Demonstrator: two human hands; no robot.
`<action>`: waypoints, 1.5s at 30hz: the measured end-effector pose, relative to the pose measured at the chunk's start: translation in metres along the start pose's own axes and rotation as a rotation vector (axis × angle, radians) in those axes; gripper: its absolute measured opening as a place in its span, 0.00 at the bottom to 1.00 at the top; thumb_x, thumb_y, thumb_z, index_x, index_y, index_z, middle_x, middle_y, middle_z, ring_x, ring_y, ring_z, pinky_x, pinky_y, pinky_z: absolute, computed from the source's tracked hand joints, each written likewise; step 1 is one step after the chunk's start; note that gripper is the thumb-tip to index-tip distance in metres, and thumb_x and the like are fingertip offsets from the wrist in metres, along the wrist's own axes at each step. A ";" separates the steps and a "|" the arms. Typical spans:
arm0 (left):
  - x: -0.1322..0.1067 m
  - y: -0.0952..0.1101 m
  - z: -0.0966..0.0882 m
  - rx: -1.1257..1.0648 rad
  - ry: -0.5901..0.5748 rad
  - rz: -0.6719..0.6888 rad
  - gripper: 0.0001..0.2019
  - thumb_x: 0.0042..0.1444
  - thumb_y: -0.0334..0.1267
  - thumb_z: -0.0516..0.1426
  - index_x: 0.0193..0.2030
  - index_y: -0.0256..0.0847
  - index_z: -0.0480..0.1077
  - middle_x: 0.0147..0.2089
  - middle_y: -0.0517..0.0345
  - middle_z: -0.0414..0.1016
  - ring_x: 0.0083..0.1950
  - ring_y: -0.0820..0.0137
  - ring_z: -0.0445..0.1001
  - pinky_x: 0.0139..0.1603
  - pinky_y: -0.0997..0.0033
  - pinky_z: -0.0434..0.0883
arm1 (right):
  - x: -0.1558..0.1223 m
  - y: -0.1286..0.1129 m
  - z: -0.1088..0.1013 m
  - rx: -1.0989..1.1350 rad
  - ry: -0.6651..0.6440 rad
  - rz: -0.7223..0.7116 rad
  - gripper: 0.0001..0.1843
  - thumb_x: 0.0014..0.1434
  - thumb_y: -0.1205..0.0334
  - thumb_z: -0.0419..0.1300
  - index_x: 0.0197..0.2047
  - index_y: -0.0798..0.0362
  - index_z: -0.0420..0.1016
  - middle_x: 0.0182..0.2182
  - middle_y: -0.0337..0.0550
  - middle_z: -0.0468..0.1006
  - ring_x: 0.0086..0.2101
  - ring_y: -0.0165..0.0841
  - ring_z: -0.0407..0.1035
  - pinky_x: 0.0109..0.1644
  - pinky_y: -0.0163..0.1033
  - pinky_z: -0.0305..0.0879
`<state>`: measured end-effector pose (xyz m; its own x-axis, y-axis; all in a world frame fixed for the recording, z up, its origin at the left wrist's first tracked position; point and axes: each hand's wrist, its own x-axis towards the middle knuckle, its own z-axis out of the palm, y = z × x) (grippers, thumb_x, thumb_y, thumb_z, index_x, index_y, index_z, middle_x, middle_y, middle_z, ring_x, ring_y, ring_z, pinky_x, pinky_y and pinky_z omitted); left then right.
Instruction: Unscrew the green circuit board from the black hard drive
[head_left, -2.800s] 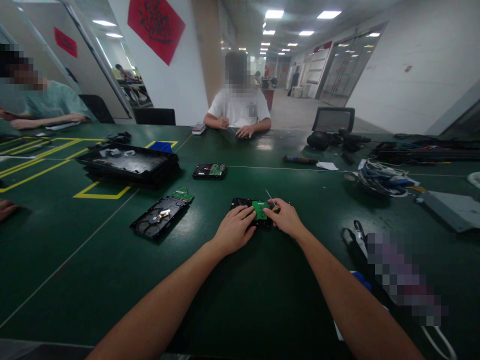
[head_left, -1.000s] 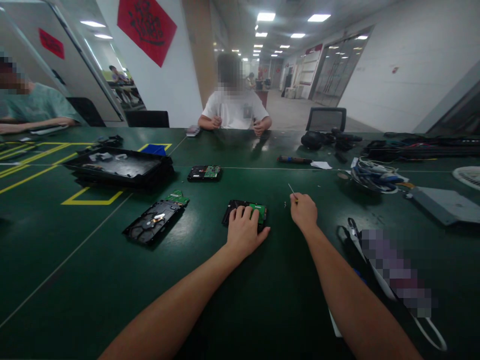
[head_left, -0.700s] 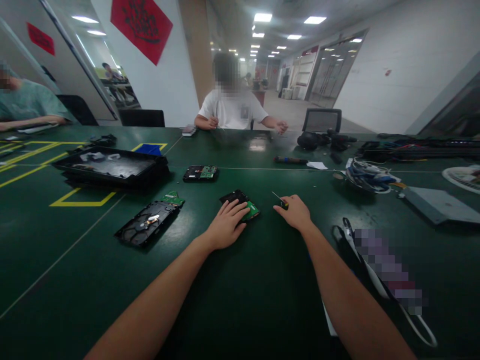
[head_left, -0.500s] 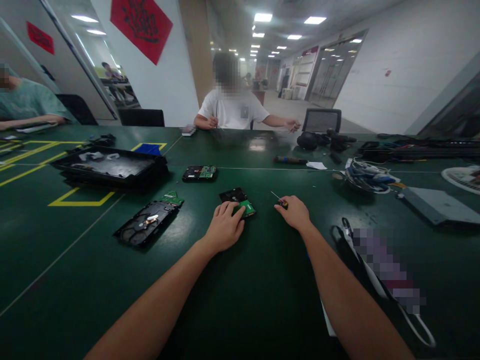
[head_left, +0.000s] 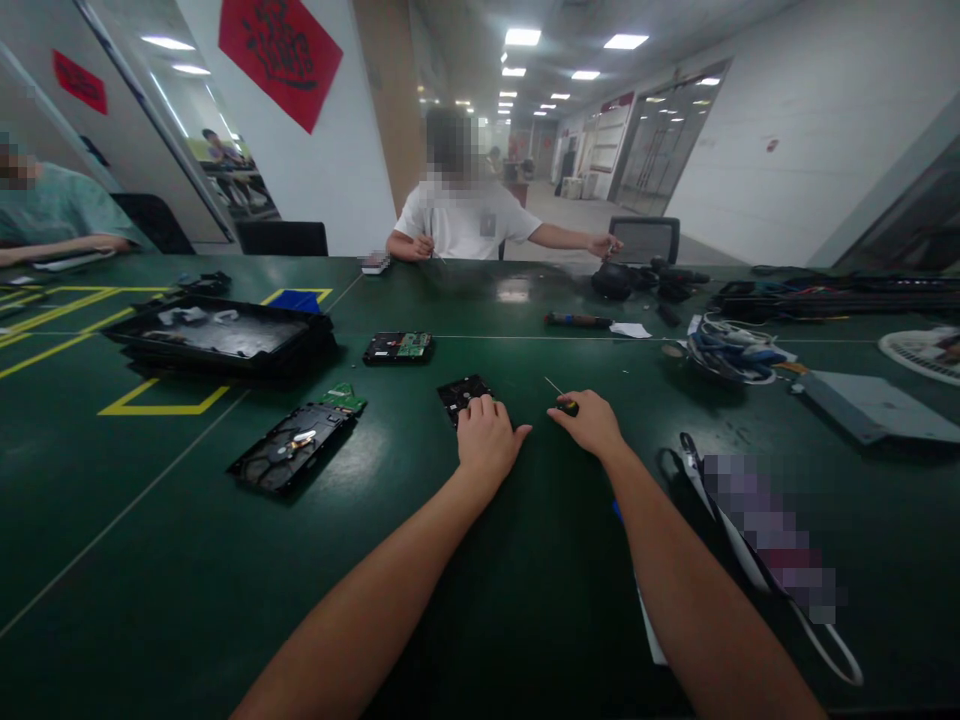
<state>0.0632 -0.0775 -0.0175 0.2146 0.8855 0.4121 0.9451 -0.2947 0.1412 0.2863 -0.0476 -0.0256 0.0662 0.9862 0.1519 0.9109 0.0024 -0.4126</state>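
Note:
A hard drive (head_left: 455, 393) lies dark side up on the green table in front of me. My left hand (head_left: 487, 440) rests over its near right part, fingers lying on it and thumb stretched away to the right. That part of the drive, with the green circuit board, is hidden under the hand. To the right, my right hand (head_left: 590, 424) is closed round a small screwdriver (head_left: 570, 408) with a dark and yellow handle. Its thin shaft points up and left, clear of the drive.
Another hard drive (head_left: 292, 445) with a green board lies left, and a third drive (head_left: 398, 347) farther back. Black trays (head_left: 217, 335) are stacked at far left. Rightward are a cable bundle (head_left: 727, 352), a grey metal box (head_left: 874, 405) and a lanyard (head_left: 731, 530). A person (head_left: 465, 215) sits opposite.
My left hand has slid right across the hard drive, baring its left part and covering the green board. My right hand with the screwdriver has barely moved. The person opposite has shifted one hand rightward.

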 end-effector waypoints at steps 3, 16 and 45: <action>0.012 0.003 0.005 0.009 -0.014 -0.024 0.25 0.64 0.57 0.56 0.50 0.34 0.74 0.53 0.36 0.72 0.57 0.45 0.68 0.54 0.46 0.70 | -0.001 0.000 0.002 -0.012 -0.010 -0.008 0.20 0.62 0.46 0.63 0.50 0.49 0.81 0.47 0.47 0.78 0.46 0.38 0.73 0.50 0.41 0.66; -0.023 -0.012 -0.017 -0.035 -0.111 0.236 0.12 0.67 0.37 0.52 0.51 0.38 0.74 0.51 0.42 0.74 0.56 0.52 0.72 0.55 0.49 0.73 | 0.001 -0.001 -0.003 0.119 0.007 0.115 0.14 0.67 0.51 0.57 0.44 0.48 0.80 0.41 0.41 0.81 0.40 0.36 0.73 0.43 0.39 0.65; -0.039 -0.065 -0.020 -0.293 -0.081 0.315 0.16 0.63 0.38 0.58 0.58 0.46 0.72 0.59 0.49 0.72 0.61 0.53 0.69 0.61 0.46 0.72 | 0.003 0.004 0.006 0.010 0.073 0.015 0.13 0.65 0.53 0.58 0.41 0.50 0.80 0.41 0.44 0.81 0.42 0.38 0.73 0.47 0.41 0.65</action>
<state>-0.0115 -0.1004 -0.0253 0.5105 0.7581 0.4059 0.7234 -0.6338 0.2740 0.2877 -0.0439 -0.0319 0.1096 0.9715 0.2103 0.9056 -0.0103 -0.4240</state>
